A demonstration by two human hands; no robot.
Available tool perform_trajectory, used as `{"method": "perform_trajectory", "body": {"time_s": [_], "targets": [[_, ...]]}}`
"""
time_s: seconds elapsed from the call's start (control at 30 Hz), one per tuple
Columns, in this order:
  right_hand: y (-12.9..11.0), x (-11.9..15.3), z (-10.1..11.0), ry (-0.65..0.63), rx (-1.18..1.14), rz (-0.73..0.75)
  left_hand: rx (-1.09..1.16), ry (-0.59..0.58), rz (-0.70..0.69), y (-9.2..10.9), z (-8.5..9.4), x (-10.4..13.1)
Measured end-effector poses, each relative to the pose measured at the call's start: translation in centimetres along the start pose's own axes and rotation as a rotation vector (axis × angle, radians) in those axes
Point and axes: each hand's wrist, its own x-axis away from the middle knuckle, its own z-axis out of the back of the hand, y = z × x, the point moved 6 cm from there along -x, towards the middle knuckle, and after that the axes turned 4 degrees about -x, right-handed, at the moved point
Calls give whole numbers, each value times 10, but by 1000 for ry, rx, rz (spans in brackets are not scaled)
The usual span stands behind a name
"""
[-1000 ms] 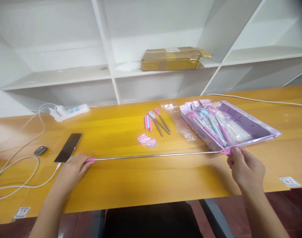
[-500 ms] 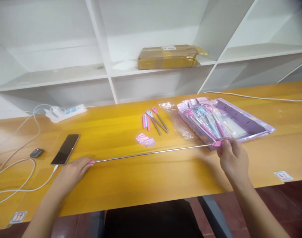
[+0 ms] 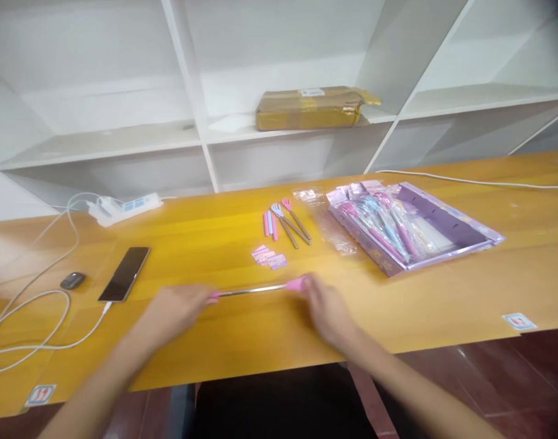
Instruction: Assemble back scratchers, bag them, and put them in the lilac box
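A telescopic back scratcher (image 3: pixel 251 290) with a thin metal rod and pink ends is stretched level between my two hands. My left hand (image 3: pixel 182 308) is closed around its pink grip end. At the other end, my right hand (image 3: pixel 327 311) pinches the pink claw head; motion blurs the fingers. Behind the rod lie several small printed cards (image 3: pixel 269 257). Farther back, several metal-rod back scratchers with blue and pink claws (image 3: pixel 288 221) rest beside loose pink and blue handle sleeves (image 3: pixel 270 225).
On the right stands a purple display box (image 3: pixel 457 257) holding several bagged back scratchers (image 3: pixel 383 222). Clear plastic bags (image 3: pixel 340 241) lie beside it. To the left are a phone (image 3: pixel 124 274), an earbud case (image 3: pixel 72 280), cables and a power strip (image 3: pixel 127 208). A taped carton (image 3: pixel 308 110) sits on the shelf.
My hands have come closer together, and the back scratcher's rod has collapsed to a much shorter length. My right hand has moved left, away from the purple box.
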Motion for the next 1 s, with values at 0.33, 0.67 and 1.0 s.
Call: {"method": "perform_trajectory", "body": {"time_s": [0.33, 0.67, 1.0], "targets": [[-56, -11, -16, -213, 121, 97, 101, 42, 45, 45, -35, -52], [-16, -154, 51, 3, 790, -88, 346, -145, 106, 7, -69, -89], [67, -166, 70, 1, 911, -279, 375, -153, 70, -11, -97, -78]]}}
